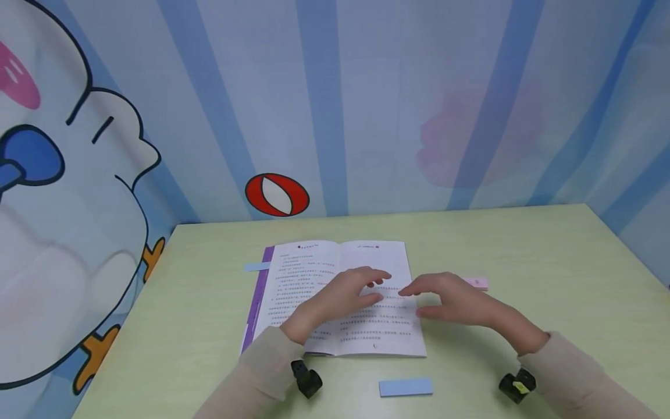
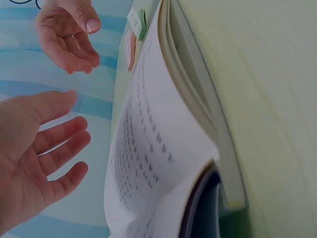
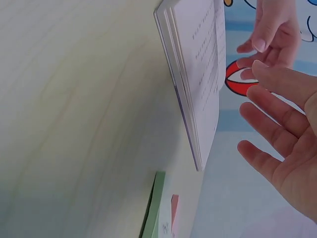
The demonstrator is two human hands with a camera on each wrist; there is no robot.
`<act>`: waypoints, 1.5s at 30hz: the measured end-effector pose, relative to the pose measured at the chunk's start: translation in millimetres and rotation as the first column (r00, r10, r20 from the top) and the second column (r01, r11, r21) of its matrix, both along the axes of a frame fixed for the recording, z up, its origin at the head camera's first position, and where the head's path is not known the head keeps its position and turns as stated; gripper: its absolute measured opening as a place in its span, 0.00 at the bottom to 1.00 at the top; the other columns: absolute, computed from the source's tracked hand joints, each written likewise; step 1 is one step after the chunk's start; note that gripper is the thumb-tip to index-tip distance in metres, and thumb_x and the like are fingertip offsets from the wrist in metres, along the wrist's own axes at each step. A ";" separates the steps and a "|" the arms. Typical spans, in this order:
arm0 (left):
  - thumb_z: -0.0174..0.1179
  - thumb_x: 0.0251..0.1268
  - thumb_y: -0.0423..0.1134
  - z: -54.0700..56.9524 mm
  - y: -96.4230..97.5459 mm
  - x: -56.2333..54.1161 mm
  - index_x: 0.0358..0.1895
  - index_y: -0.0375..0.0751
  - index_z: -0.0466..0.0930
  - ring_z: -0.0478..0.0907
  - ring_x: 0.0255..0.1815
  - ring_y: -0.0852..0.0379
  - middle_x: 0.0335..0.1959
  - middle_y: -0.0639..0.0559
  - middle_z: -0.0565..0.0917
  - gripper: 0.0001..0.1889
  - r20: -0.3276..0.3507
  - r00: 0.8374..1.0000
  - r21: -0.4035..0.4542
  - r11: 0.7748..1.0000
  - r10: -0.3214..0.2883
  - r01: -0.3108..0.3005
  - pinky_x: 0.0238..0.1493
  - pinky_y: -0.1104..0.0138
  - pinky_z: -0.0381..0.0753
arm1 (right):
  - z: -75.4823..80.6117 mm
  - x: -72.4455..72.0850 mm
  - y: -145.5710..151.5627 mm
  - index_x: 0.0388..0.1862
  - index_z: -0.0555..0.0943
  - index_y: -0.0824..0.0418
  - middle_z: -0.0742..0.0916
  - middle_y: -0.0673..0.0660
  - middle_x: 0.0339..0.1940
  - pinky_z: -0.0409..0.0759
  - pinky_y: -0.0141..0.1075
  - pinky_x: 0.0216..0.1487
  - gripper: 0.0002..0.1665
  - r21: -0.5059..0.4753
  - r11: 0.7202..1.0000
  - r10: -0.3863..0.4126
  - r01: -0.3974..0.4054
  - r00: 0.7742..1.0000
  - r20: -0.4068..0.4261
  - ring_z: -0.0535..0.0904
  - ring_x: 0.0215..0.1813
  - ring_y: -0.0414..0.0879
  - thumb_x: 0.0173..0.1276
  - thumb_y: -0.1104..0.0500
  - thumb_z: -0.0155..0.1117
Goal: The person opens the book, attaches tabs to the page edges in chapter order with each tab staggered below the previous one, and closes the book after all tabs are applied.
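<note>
Left hand point(image 1: 342, 295) above open book point(image 1: 295, 285), fingers relaxed, holding nothing; right hand point(image 1: 456, 299) above book's right edge, likewise empty, fingers relaxed; blue strip point(image 1: 405, 387) on table point(image 1: 555, 256).

Head view bright, evenly lit — soft shadow on the table point(image 1: 528, 250) at lower right, small print on the book point(image 1: 303, 285) mushy. Left wrist: nearest page edge, bottom centre, blurred. Right wrist dimmer — diffuse grey shadow mid-frame, table grain soft.
</note>
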State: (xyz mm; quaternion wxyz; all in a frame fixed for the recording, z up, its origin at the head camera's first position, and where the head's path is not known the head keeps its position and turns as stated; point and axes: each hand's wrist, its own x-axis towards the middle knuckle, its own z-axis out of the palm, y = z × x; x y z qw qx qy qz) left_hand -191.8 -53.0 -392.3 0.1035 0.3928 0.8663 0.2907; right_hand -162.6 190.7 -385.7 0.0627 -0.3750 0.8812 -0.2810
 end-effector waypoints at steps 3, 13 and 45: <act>0.55 0.67 0.37 -0.5 5.9 2.1 0.62 0.41 0.70 0.74 0.52 0.55 0.56 0.48 0.77 0.21 0.002 1.000 0.003 1.000 -0.012 0.012 0.54 0.68 0.71 | 0.0 1.4 8.3 0.52 0.80 0.63 0.84 0.54 0.47 0.77 0.43 0.49 0.21 -0.006 1.000 -0.014 0.014 1.000 -0.011 0.79 0.50 0.46 0.57 0.64 0.68; 0.57 0.65 0.38 -1.1 23.5 8.2 0.61 0.42 0.72 0.75 0.51 0.58 0.55 0.50 0.77 0.21 -0.007 0.999 -0.012 0.999 -0.046 0.046 0.53 0.71 0.70 | 2.2 7.1 36.9 0.53 0.79 0.63 0.83 0.53 0.49 0.77 0.46 0.49 0.25 0.024 0.997 -0.067 0.067 0.998 0.014 0.78 0.51 0.49 0.54 0.64 0.71; 0.58 0.65 0.38 -13.2 82.4 -14.5 0.62 0.42 0.70 0.75 0.50 0.59 0.57 0.50 0.75 0.22 -0.020 0.998 0.020 0.998 -0.056 0.057 0.49 0.77 0.70 | -8.0 -5.8 99.0 0.55 0.78 0.65 0.83 0.58 0.49 0.75 0.51 0.46 0.26 -0.007 0.953 -0.302 0.302 0.953 0.016 0.78 0.47 0.51 0.57 0.59 0.70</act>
